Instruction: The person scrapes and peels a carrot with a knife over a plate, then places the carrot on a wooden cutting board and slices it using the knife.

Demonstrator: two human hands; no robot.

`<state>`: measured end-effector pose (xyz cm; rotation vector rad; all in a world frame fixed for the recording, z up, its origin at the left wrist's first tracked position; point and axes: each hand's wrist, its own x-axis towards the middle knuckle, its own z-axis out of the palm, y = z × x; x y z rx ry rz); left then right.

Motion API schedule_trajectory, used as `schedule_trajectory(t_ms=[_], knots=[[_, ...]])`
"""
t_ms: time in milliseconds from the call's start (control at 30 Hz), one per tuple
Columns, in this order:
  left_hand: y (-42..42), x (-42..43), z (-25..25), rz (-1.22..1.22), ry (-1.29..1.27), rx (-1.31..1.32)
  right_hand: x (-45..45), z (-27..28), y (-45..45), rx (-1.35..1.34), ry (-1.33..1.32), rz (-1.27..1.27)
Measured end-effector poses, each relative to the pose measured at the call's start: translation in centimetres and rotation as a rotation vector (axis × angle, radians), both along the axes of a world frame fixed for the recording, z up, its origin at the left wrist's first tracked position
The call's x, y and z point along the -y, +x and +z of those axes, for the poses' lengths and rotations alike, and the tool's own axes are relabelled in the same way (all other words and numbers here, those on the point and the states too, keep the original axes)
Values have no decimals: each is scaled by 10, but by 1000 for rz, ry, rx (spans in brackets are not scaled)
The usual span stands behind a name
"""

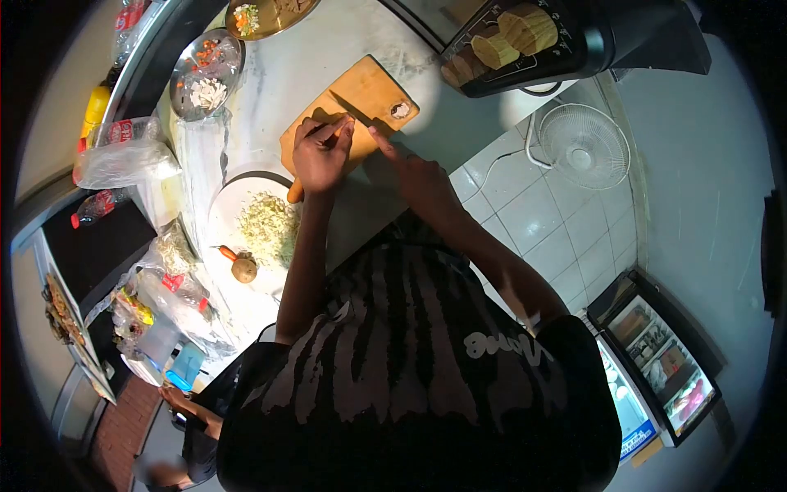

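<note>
A wooden cutting board [373, 80] lies on the pale counter in front of me. My left hand [320, 156] is above the board, fingers pinched together near the blade; the small piece between them is too unclear to name. My right hand [418, 176] grips a knife [354, 109], its index finger stretched along the blade and the handle hidden in the palm. The blade points away to the upper left across the board. A rounded orange-brown end [295, 192] shows beside my left wrist; whether it is a carrot or the board's handle is unclear.
Left of the board, a white plate [225, 205] holds shredded vegetables [269, 225], a chili and a round brown item. Metal trays [238, 82] with chopped food stand beyond. A black appliance [566, 41] sits at upper right; bottles and bags line the left. Another person [197, 426] is at lower left.
</note>
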<state>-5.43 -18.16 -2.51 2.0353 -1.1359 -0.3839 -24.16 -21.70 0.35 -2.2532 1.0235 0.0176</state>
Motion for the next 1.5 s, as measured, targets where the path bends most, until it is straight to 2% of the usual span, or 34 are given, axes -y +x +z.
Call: schedule_trajectory(t_ms=[100,167,367,467,500,567,667,800,967,1200,1267,1367,1500], knots=[[1,0,1,-5,3,-35,-4,-11,-1,5,15,-32],[1,0,-1,-11,-38,-27,-11,-21,-3,25,-65,-13],[0,-1,-6,12,-55,-94,-12,-1,-1,47,51,-40],[2,-1,-9,-23,-113,-55,-15,6,0,60,25,-48],[3,-1,-11,-24,-110,-56,-15,5,1,59,28,-50],[4,-2,-14,-32,-103,-8,-16,2,2,-94,-126,27],[4,-3,-14,-28,-70,-2,-18,3,4,-114,-167,30],[3,-3,-14,-10,-15,-22,-17,7,6,-69,-63,-38],[3,-2,-12,-24,-100,-68,-11,1,5,-109,-32,-1],[1,-1,-8,40,-6,-106,-2,-10,5,-80,-75,52],[1,-2,-10,38,18,-79,-2,-10,8,-156,-107,48],[3,-3,-10,35,54,-110,-5,-11,10,-6,-49,-34],[2,-3,-8,46,26,-120,-10,-14,8,-21,-88,-52]])
